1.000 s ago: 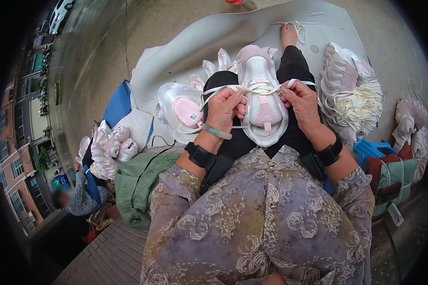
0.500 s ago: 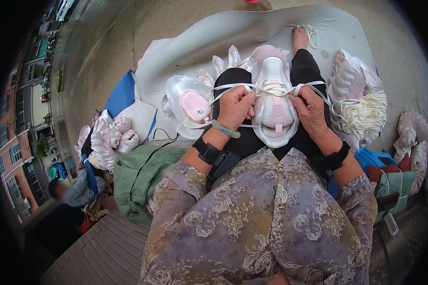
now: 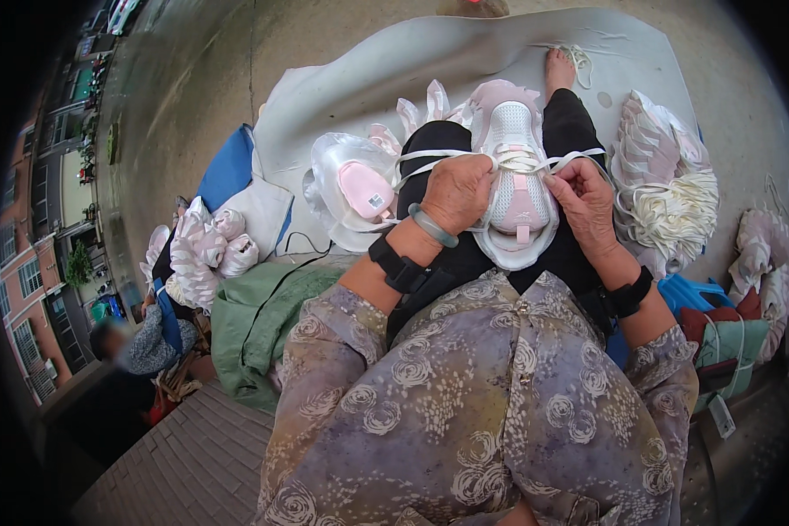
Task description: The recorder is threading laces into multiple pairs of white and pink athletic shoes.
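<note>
A pink and white shoe upper [image 3: 508, 203] rests between my knees, its toe pointing away from me. White shoelace [image 3: 519, 159] crosses its eyelet rows, and loose lengths run out to both sides over my black trousers. At the shoe's left edge, my left hand [image 3: 456, 191] is closed on the lace, its knuckles upward and partly covering the eyelets. On the other side, my right hand [image 3: 582, 203] pinches the lace between thumb and forefinger close to the eyelets. Both forearms carry black straps.
A clear plastic bag with a pink padded piece [image 3: 361, 190] lies left of my knee. Stacked shoe uppers [image 3: 647, 145] and a bundle of white laces [image 3: 679, 210] sit right. More uppers [image 3: 206, 250], green cloth [image 3: 267, 333] and a seated person [image 3: 153, 342] are left. A grey sheet [image 3: 351, 96] spreads ahead.
My left hand has turned knuckles-up and moved slightly right, onto the shoe's edge. My right hand has stayed near the right eyelets, its fingers shifting on the lace.
</note>
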Demonstrator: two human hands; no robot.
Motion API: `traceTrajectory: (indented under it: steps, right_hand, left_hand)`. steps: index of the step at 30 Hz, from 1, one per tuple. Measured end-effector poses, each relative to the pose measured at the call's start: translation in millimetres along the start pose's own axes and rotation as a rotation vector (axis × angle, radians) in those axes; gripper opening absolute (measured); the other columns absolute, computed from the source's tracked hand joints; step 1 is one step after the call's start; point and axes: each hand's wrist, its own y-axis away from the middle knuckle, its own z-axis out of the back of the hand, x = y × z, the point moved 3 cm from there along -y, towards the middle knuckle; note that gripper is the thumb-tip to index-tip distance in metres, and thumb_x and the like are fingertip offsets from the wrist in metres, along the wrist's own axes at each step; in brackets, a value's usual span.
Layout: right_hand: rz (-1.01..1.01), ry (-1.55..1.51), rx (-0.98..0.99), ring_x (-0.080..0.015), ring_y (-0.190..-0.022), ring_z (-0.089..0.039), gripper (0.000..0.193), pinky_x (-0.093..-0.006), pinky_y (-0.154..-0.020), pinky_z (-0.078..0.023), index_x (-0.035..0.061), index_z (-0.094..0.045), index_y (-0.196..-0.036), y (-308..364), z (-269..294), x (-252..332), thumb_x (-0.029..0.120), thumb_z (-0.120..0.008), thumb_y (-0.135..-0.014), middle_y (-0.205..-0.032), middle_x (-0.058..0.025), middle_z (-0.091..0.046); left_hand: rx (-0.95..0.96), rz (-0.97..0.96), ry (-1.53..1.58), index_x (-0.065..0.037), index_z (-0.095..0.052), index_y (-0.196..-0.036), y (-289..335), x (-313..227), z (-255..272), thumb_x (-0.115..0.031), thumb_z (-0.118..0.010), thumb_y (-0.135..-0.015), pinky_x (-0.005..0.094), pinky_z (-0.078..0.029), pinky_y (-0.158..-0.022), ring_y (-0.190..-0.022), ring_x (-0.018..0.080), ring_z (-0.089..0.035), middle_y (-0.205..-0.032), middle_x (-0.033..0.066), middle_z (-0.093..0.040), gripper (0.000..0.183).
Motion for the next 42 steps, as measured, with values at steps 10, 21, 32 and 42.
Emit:
traceTrajectory:
  steps: [10, 21, 32, 42]
  right_hand:
    - [0.398, 0.328, -0.027, -0.0179, -0.06, -0.054, 0.009, -0.0264, -0.056, -0.043, 0.003, -0.057, -0.082, 4.3, -13.5, 58.7, 0.002, -0.062, -0.074, -0.072, -0.0067, -0.054]
    - [0.555, 0.718, 0.122, -0.0267, -0.063, -0.055, 0.008, -0.0366, -0.054, -0.043, 0.0078, -0.056, -0.073, -4.4, -62.3, 53.8, 0.011, -0.062, -0.068, -0.069, -0.0073, -0.049]
    - [0.828, 0.94, 0.174, -0.0232, -0.063, -0.051, 0.006, -0.0315, -0.057, -0.036, 0.0084, -0.053, -0.069, 20.4, -36.7, 81.0, 0.008, -0.057, -0.065, -0.066, -0.0058, -0.045]
    - [0.259, 0.693, -0.145, -0.025, -0.059, -0.049, 0.008, -0.0324, -0.053, -0.037, 0.0015, -0.057, -0.076, 100.0, 139.1, 29.4, -0.003, -0.061, -0.072, -0.067, -0.0087, -0.05]
  left_hand:
    - [-0.049, -0.012, -0.176, -0.002, -0.049, -0.104, 21.5, -26.6, 13.3, -0.024, -0.076, -0.06, 0.0344, -0.048, -0.063, -0.074, 0.0277, -0.058, -0.087, 0.0124, -0.057, 0.056]
    - [-0.098, 0.105, 0.062, -0.003, -0.057, -0.09, 29.8, -7.4, 5.0, -0.015, -0.057, -0.071, 0.04, -0.046, -0.061, -0.068, 0.0329, -0.057, -0.074, 0.0148, -0.056, 0.023]
    - [-0.087, 0.083, -0.02, -0.004, -0.056, -0.097, 30.7, -3.6, 0.4, -0.011, -0.052, -0.073, 0.0398, -0.046, -0.06, -0.066, 0.0321, -0.056, -0.072, 0.0144, -0.054, 0.025]
    - [0.025, -0.013, -0.326, -0.002, -0.056, -0.097, 19.1, -30.4, 6.7, -0.012, -0.059, -0.071, 0.0366, -0.044, -0.058, -0.07, 0.0274, -0.055, -0.076, 0.0111, -0.054, 0.028]
